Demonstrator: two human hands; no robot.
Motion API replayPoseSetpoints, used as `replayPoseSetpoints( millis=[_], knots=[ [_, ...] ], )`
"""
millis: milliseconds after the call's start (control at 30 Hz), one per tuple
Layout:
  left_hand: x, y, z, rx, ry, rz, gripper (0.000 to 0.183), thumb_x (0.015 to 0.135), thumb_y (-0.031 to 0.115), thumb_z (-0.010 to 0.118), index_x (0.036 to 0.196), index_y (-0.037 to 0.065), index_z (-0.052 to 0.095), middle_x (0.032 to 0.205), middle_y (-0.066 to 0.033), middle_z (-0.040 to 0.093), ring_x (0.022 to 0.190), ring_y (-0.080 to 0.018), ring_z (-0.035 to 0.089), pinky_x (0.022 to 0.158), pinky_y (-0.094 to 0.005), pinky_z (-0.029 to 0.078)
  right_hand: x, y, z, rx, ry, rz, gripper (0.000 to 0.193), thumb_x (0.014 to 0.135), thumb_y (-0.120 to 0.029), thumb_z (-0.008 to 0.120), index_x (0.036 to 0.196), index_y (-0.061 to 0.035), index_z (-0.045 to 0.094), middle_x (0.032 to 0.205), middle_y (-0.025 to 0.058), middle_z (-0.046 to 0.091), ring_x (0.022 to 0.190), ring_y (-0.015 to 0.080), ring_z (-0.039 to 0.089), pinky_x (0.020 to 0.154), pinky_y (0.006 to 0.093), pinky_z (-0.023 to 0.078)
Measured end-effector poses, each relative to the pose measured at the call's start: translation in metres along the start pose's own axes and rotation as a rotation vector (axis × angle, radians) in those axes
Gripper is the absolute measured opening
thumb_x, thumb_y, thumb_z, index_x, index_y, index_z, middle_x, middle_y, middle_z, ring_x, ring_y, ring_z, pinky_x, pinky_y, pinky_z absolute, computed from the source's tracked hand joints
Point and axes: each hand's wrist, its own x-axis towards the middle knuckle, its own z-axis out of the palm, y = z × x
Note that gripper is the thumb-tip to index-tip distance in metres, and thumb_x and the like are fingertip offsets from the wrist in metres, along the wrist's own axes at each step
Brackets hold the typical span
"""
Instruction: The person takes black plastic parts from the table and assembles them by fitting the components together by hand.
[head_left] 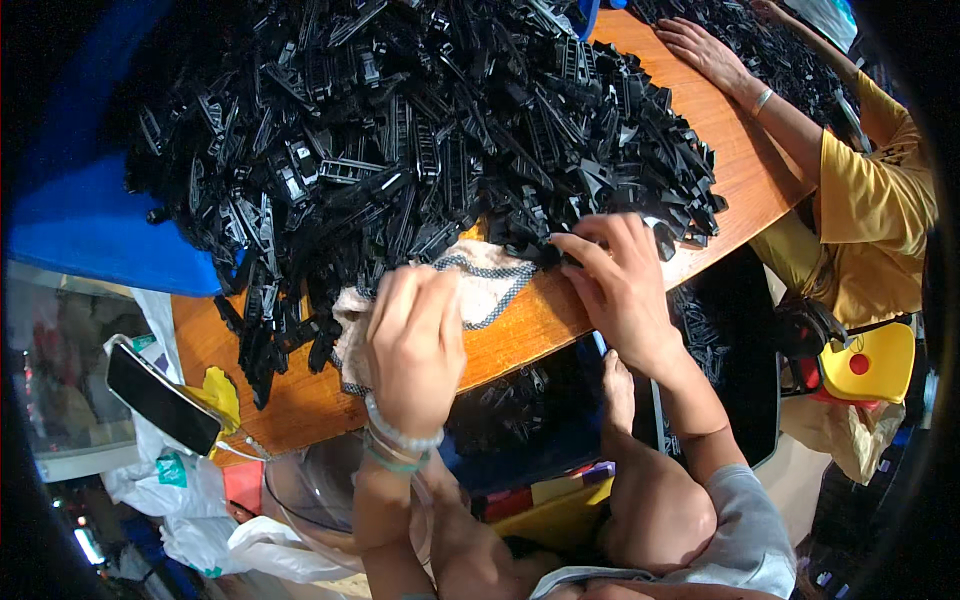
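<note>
A large heap of black plastic parts (pixel 420 140), many of them ribbed strips, covers the wooden table (pixel 530 335). At its near edge lies a pale cloth with a dark checked border (pixel 495 290). My left hand (pixel 415 325), a bead bracelet at its wrist, is over the cloth's left part; its fingers point down, blurred, and their tips are hidden. My right hand (pixel 625 275) is at the heap's near right edge, its thumb and forefinger curled in around a small black plastic part (pixel 545 252) whose shape is unclear.
A phone (pixel 163 398) leans beside a yellow cloth (pixel 215 400) at the left table edge. Blue sheeting (pixel 110 230) lies behind it. A co-worker's hand (pixel 705 55) rests on the table at far right. Below the edge is a dark bin (pixel 520 420); a yellow stool (pixel 870 362) stands at right.
</note>
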Motion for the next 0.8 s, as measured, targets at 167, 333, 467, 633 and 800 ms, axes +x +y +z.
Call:
replayPoseSetpoints(
  millis=[167, 333, 467, 633, 800],
  knots=[
    [0.021, -0.014, 0.006, 0.137, 0.047, -0.015, 0.016, 0.076, -0.004, 0.068, 0.091, -0.001, 0.064, 0.087, -0.0144, 0.06, 0.077, -0.03, 0.06, 0.066, -0.0371, 0.05, -0.004, -0.002, 0.002, -0.071, 0.02, -0.026, 0.033, 0.072, -0.004, 0.07, 0.104, -0.0074, 0.062, 0.109, 0.0094, 0.056, 0.099, 0.0282, 0.051, 0.08, 0.0393, 0.04],
    [0.053, -0.009, 0.009, 0.267, 0.043, 0.088, 0.031, 0.072, 0.005, 0.076, 0.1, 0.002, 0.061, 0.091, -0.0131, 0.057, 0.085, -0.0315, 0.059, 0.073, -0.0389, 0.049, -0.017, -0.013, 0.002, 0.335, 0.035, -0.018, 0.031, 0.075, -0.003, 0.073, 0.103, -0.0033, 0.061, 0.102, 0.0117, 0.063, 0.09, 0.0293, 0.059, 0.078, 0.038, 0.046],
    [0.066, -0.015, 0.025, 0.416, -0.03, 0.144, 0.031, 0.072, 0.019, 0.078, 0.09, 0.001, 0.061, 0.091, -0.0111, 0.054, 0.085, -0.029, 0.054, 0.072, -0.0388, 0.045, -0.025, -0.023, 0.012, 0.515, 0.008, 0.095, 0.027, 0.08, -0.005, 0.072, 0.104, -0.001, 0.061, 0.092, 0.0142, 0.064, 0.08, 0.0303, 0.062, 0.071, 0.036, 0.05],
    [0.054, -0.012, 0.029, 0.477, 0.056, 0.201, 0.018, 0.078, 0.012, 0.071, 0.078, 0.001, 0.057, 0.086, -0.0107, 0.052, 0.078, -0.0275, 0.05, 0.066, -0.0388, 0.041, -0.026, -0.015, 0.017, 0.701, 0.093, 0.248, 0.028, 0.081, 0.001, 0.07, 0.108, 0.0004, 0.065, 0.088, 0.012, 0.062, 0.073, 0.0212, 0.063, 0.063, 0.0301, 0.05],
    [0.017, 0.007, 0.019, 0.542, 0.166, 0.251, 0.009, 0.079, 0.003, 0.07, 0.083, 0.0, 0.062, 0.079, -0.011, 0.054, 0.072, -0.0279, 0.051, 0.064, -0.0397, 0.041, -0.027, -0.017, 0.012, 0.842, 0.071, 0.308, 0.025, 0.087, 0.004, 0.062, 0.112, 0.0005, 0.066, 0.09, 0.0091, 0.061, 0.072, 0.0138, 0.065, 0.06, 0.0242, 0.053]
  ],
)
